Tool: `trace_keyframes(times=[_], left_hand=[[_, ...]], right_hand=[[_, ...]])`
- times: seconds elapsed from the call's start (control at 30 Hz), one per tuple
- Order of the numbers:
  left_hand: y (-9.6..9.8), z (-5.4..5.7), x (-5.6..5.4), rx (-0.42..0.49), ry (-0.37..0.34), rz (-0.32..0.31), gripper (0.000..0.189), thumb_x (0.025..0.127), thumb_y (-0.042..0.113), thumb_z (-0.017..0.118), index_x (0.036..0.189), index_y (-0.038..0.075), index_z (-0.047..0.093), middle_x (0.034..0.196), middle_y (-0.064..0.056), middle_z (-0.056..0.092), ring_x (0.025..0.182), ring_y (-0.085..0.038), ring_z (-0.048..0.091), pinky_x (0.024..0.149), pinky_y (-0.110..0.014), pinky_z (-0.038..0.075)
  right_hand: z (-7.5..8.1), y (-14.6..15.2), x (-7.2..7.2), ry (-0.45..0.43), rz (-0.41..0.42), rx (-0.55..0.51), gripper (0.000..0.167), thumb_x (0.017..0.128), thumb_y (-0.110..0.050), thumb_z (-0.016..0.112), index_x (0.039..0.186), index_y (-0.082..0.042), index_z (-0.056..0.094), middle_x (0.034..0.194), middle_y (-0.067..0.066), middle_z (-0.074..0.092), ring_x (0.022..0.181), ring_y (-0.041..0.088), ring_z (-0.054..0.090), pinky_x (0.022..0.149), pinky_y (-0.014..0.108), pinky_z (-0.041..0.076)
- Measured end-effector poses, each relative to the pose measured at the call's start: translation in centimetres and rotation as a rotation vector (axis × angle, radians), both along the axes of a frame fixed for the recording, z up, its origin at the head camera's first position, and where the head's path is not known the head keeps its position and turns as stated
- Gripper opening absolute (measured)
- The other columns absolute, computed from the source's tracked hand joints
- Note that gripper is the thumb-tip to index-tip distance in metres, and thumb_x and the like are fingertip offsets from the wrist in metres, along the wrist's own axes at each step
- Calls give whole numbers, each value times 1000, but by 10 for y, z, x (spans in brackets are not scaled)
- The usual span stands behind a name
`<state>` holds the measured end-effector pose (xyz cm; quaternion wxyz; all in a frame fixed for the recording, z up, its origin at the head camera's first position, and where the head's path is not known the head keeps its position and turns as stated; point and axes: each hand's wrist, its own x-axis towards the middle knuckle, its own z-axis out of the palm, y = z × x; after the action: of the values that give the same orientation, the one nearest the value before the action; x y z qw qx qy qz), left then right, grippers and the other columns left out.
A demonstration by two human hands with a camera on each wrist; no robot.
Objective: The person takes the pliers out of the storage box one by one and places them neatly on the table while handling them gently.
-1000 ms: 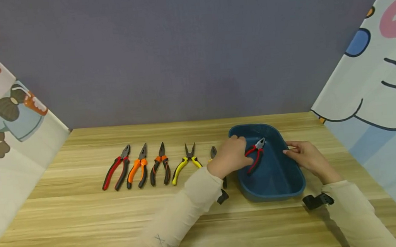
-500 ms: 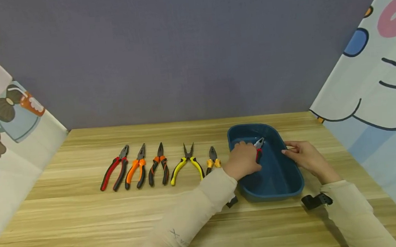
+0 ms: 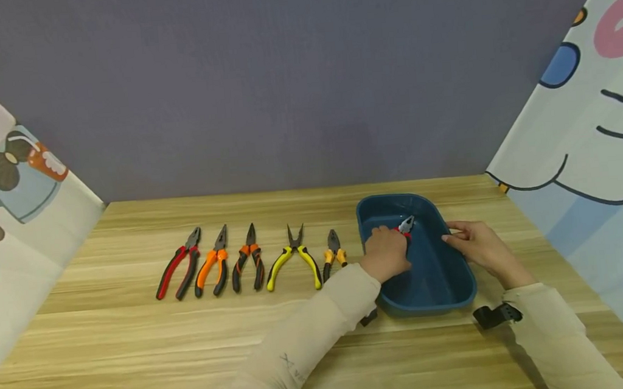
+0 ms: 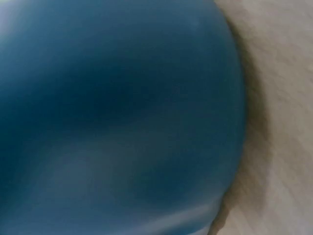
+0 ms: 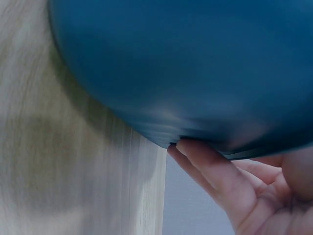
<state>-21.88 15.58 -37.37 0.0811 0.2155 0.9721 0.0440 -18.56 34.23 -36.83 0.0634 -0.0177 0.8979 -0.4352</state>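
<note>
Inside the blue plastic bin point(image 3: 441, 270) lies a pair of pliers point(image 3: 406, 224) with red-and-black handles. My left hand point(image 3: 386, 253) reaches over the bin's left rim and grips those handles; its fingertips are largely hidden, and the grey plier head shows beyond the knuckles. On the opposite side, my right hand point(image 3: 483, 251) pinches the bin's right rim between thumb and fingers. The right wrist view shows the fingers point(image 5: 215, 171) against the bin wall point(image 5: 181, 73). Only the bin's outer wall point(image 4: 122, 147) and some tabletop appear in the left wrist view.
Left of the bin, several pliers stand in a row: red-black point(image 3: 179, 263), orange-black point(image 3: 212, 260), black-orange point(image 3: 247, 257), yellow point(image 3: 293, 257) and yellow-black point(image 3: 334, 255). They lie on the wooden table point(image 3: 137, 348), with a grey panel point(image 3: 292, 86) behind.
My left hand has moved right and deeper into the bin, covering the red handles. The pliers in the bin have tilted slightly. My right hand stays on the rim.
</note>
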Motion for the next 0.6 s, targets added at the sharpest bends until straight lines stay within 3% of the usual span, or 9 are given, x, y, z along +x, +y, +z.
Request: trace_keyframes(times=[0.33, 0.6], left_hand=[[9, -9, -4, -89, 3, 31, 37, 80, 40, 72, 108, 17, 70, 110, -8, 56, 100, -21, 51, 63, -30, 52], [13, -11, -6, -122, -8, 70, 46, 79, 44, 72, 114, 14, 68, 117, -11, 59, 105, -22, 56, 73, -29, 53]], right_hand=[[-1, 1, -1, 11, 1, 15, 52, 99, -15, 49, 137, 16, 32, 108, 33, 61, 75, 16, 67, 61, 31, 55], [-1, 2, -2, 16, -3, 25, 52, 98, -15, 49, 137, 16, 33, 109, 33, 61, 76, 16, 67, 62, 31, 55]])
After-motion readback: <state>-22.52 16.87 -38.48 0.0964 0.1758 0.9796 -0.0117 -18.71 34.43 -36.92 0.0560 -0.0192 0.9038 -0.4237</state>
